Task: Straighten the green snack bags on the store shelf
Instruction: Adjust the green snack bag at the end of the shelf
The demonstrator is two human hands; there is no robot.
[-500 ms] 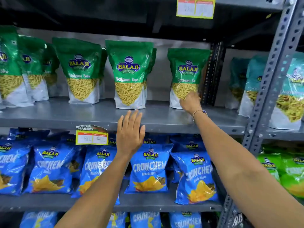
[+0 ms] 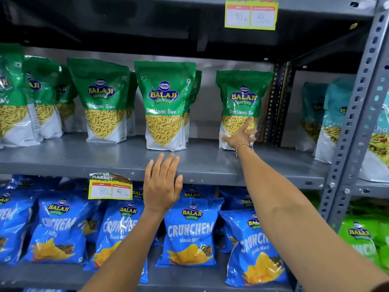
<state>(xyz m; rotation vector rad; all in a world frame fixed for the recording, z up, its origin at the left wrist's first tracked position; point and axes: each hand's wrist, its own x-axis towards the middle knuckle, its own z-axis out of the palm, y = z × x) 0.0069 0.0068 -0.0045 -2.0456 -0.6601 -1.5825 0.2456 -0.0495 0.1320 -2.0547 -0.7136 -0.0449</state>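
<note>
Several green Balaji Ratlami Sev bags stand upright on the grey middle shelf [image 2: 126, 159]. The rightmost green bag [image 2: 242, 95] stands alone near the shelf's dark upright. My right hand [image 2: 240, 134] lies on its lower front, fingers spread, with the thumb pointing left; it touches the bag without closing around it. The middle green bag [image 2: 165, 102] stands just above my left hand [image 2: 162, 183], which hovers flat and open at the shelf's front edge, holding nothing. Another green bag [image 2: 101, 98] stands further left, with more bags behind and beside it.
Blue Crunchem bags [image 2: 189, 230] fill the lower shelf. A yellow price tag [image 2: 110, 187] hangs on the shelf edge left of my left hand. A perforated grey post [image 2: 357, 114] bounds the right side, with teal bags [image 2: 332, 123] beyond it.
My right hand has opened from a closed grip low on the rightmost green bag into spread fingers flat on its front. My left hand stays at the shelf edge.
</note>
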